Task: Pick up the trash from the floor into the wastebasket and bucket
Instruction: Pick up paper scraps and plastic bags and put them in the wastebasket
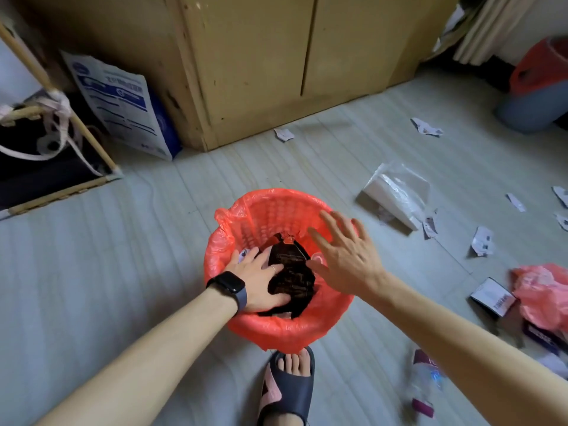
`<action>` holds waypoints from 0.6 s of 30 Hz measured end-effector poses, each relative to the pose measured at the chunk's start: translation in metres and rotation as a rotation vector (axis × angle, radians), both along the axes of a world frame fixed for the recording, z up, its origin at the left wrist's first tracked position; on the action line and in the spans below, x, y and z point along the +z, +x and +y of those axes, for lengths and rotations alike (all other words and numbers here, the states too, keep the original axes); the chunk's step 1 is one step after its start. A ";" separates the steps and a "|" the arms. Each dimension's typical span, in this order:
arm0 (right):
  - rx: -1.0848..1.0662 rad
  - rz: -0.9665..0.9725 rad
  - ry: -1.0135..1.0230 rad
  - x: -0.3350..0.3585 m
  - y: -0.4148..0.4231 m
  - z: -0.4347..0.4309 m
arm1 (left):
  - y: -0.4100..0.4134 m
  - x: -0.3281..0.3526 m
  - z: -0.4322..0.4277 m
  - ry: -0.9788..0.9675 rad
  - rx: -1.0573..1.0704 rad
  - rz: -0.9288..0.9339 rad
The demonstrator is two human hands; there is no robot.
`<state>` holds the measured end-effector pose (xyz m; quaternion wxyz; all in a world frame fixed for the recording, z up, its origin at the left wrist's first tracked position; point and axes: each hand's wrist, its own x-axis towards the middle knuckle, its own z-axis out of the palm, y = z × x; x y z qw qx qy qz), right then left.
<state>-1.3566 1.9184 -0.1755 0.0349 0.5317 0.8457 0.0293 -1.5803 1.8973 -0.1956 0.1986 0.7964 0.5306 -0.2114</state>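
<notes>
A wastebasket (264, 210) lined with a red plastic bag stands on the floor in front of me. Inside it lies a dark brown wrapper (292, 272). My left hand (261, 281), with a watch on the wrist, presses flat on that wrapper inside the basket. My right hand (347, 256) hovers over the basket's right rim with fingers spread and holds nothing. A blue bucket (531, 109) with a red bag in it stands at the far right. Trash lies on the floor to the right: a clear plastic bag (396, 192), several paper scraps (482, 241), a plastic bottle (425, 379).
A wooden cabinet (261, 72) stands behind the basket, with a printed white bag (123, 99) leaning beside it. A bamboo-framed rack (46, 149) is at the left. A crumpled red bag (544, 296) and small boxes (491, 296) lie at the right. My sandalled foot (289, 385) touches the basket's front.
</notes>
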 end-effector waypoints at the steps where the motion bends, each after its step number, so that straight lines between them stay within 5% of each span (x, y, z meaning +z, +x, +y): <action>1: -0.076 0.044 -0.048 0.000 0.004 -0.004 | 0.001 0.003 0.000 0.002 0.019 -0.019; 4: -0.357 0.308 -0.295 -0.002 0.004 -0.020 | 0.002 0.012 -0.002 -0.010 0.049 -0.036; 7: -0.403 0.553 -0.396 0.001 0.008 -0.030 | 0.003 0.023 0.001 0.024 0.033 -0.052; 18: -0.403 0.374 -0.299 0.046 0.117 -0.017 | 0.112 0.107 0.084 0.317 -0.047 -0.357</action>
